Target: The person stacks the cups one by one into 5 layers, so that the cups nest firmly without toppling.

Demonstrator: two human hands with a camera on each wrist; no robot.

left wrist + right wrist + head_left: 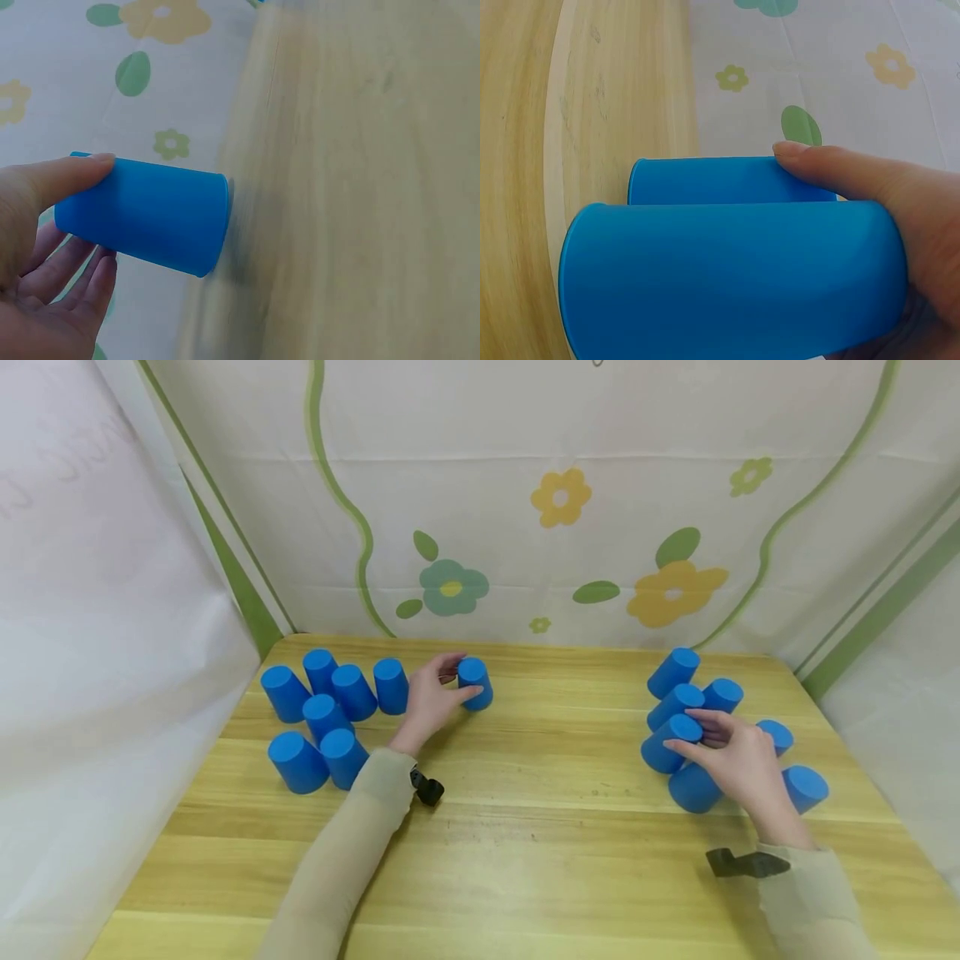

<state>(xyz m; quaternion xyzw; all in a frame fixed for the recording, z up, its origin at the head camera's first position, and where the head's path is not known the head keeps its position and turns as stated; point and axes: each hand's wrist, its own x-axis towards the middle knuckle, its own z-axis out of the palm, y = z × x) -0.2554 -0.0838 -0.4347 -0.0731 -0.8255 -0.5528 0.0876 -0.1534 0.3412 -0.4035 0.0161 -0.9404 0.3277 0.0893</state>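
My left hand [433, 700] holds an upside-down blue cup [476, 683] between thumb and fingers, near the table's back edge. In the left wrist view the thumb lies on one side of this blue cup [146, 214] and the fingers on the other; its wide rim is at the tabletop. At the right, my right hand [738, 760] grips another upside-down blue cup [670, 745] near its top. In the right wrist view the thumb presses on that blue cup [712, 180], partly hidden behind a nearer cup [727, 281].
Several upside-down blue cups, such as one at the front [298, 762], stand left of my left hand. Around my right hand stand several more, including a far one [673, 672] and a right one [805, 789]. A flowered curtain [495, 510] borders the wooden table [525, 860].
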